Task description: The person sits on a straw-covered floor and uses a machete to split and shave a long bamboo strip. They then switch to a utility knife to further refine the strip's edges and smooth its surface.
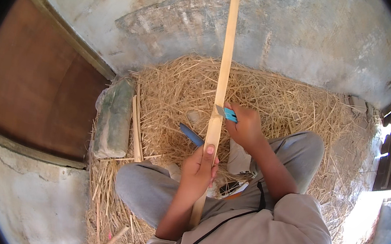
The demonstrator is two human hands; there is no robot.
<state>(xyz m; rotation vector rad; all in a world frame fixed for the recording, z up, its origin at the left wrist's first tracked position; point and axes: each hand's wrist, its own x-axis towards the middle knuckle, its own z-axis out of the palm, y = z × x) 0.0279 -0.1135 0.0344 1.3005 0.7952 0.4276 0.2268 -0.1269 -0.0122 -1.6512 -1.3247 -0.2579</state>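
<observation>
A long pale strip [225,68], apparently split bamboo, runs from my lap up past the top of the picture. My left hand [198,171] is closed round its lower part, the thumb lying flat along its face. My right hand [246,126] grips a light-blue box cutter [230,115] just above. Its metal blade touches the face of the strip, above my left hand. Close behind my left hand, a dark blue, blade-shaped piece [190,134] rests low over the straw, its other end hidden.
Straw shavings [274,97] cover the floor around my crossed legs. On the left lie a greenish-grey block [114,119] and several thin sticks [136,127]. A stained wall [308,43] rises ahead, with a brown door panel [38,77] at the left.
</observation>
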